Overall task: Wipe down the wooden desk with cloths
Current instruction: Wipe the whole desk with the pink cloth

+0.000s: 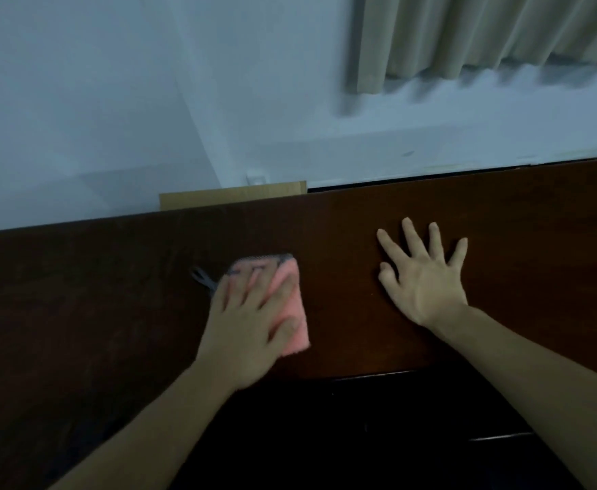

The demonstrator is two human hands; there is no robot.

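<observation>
Pink cloth point(288, 305) with a grey border lies flat on the dark wooden desk point(360, 235), about midway between the far edge and the near edge, in the middle part of the desk. The left hand point(251, 330) lies on top of the cloth with its fingers stretched and spread, pressing it down on the wood; it does not curl around it. The cloth shows past the fingertips toward the far edge and along the right side of the hand, and a small grey loop point(203, 277) of the cloth sticks out at the left, near the fingertips. This hand and the cloth look a little blurred.

The right hand point(424, 277) lies well apart from the cloth, to the right, flat on the bare wood with all fingers spread; it holds nothing.

Behind the far edge of the desk a light brown board point(233, 198) stands against the pale wall point(113, 100), and a small white fitting point(256, 179) sits just above it. A beige curtain point(484, 33) hangs at the upper right. Between the two hands the desk surface is bare.
</observation>
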